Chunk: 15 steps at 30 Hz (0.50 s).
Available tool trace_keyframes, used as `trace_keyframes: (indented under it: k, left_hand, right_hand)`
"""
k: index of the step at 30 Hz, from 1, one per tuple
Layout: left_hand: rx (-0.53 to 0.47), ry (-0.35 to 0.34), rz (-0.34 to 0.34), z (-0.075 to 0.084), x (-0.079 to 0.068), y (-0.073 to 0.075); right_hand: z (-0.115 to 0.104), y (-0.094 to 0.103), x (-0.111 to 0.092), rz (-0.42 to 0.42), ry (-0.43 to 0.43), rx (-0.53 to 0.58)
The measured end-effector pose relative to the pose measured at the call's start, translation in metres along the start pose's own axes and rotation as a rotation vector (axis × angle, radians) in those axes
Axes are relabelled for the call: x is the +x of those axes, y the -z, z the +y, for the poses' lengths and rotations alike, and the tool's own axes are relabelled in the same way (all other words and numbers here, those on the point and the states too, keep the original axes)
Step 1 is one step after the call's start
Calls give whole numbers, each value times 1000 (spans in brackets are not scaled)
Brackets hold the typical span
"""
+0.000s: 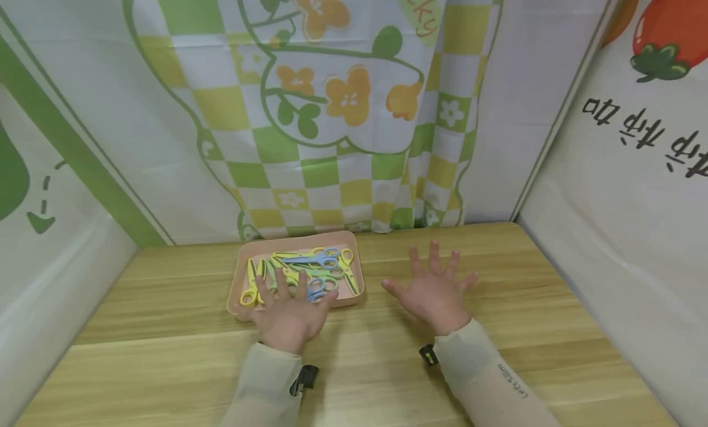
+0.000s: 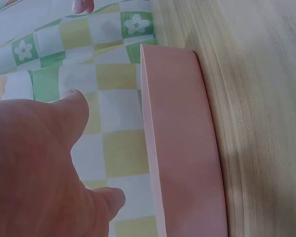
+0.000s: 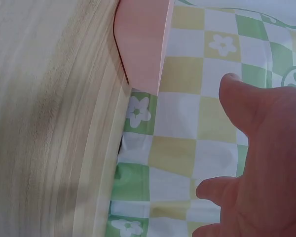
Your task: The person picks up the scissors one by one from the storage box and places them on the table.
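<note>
A shallow pink tray (image 1: 354, 299) lies toward the back of the table, holding several pairs of scissors with yellow, green and blue handles. Among them, blue scissors (image 1: 326, 258) lie on top, and yellow scissors (image 1: 346, 270) rest near the right wall. My left hand (image 1: 290, 319) is spread above the tray's front edge, fingers straight, overlapping some scissors in the head view. To the right of the tray, my right hand (image 1: 434, 292) is spread over the bare wood with nothing in it. In the left wrist view the tray's wall (image 2: 182, 143) stands beside the left hand.
The wooden table (image 1: 376, 378) reaches back to a green and yellow checked cloth (image 1: 343, 187). White printed panels flank it, the right one (image 1: 619, 187) with a tomato picture. A dark strap piece (image 1: 306, 378) sits at the left wrist.
</note>
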<state>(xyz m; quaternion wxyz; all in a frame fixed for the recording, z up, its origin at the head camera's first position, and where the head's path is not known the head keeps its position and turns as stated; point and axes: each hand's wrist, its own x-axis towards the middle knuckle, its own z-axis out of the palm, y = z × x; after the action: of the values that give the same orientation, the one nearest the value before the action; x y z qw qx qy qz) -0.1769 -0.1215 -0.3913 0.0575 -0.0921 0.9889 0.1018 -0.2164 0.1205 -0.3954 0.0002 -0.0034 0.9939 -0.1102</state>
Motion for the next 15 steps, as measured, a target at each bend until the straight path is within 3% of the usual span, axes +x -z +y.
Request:
trace_keyframes:
  k: [4,7,15]
  left_hand:
    - [-34,-2,24,-9,4,-1]
    - [-77,-22,25,-25,10,5]
    - [-238,-90,-90,-103,38,26]
  right_hand:
    - [2,0,2,-16,7,-1]
    - [7,-2,3,-29,8,-11]
    - [21,-2,6,-29,2,-38]
